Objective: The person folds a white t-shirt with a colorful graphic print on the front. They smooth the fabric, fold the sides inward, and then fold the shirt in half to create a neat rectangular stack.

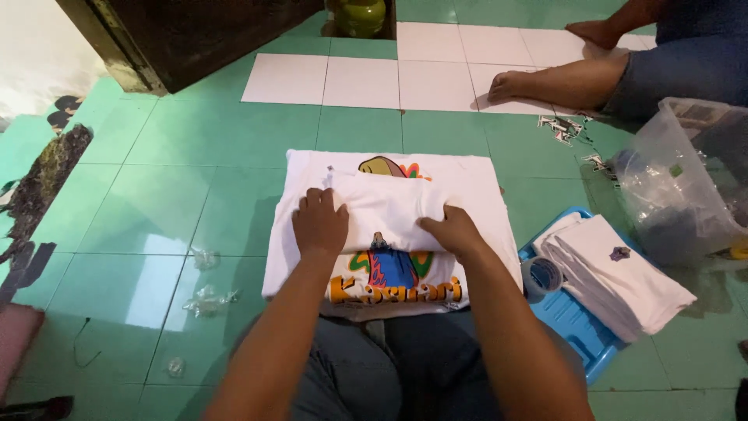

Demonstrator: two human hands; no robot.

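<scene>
White printed t-shirt (pixel 389 234) lies flat on the green tile floor (pixel 156 203), centre frame, just ahead of the person's knees. Left hand (pixel 319 224) and right hand (pixel 454 232) both pinch the folded-over cloth band, fingers curled on it. Looks soft, light, floppy; best gripped at fold edges w/ both hands. Stack of folded white shirts (pixel 615 281) on blue tray (pixel 573 327) at 3 o'clock; clear plastic bag (pixel 678 187) at 2.

White T-shirt (pixel 389 210) printed with a bird in blue, red, green and orange over orange lettering; green floor tiles (pixel 156 203) with a patch of white tiles (pixel 366 78); white folded shirts (pixel 615 281) on a blue tray (pixel 565 320); olive-green pot (pixel 360 15)
</scene>
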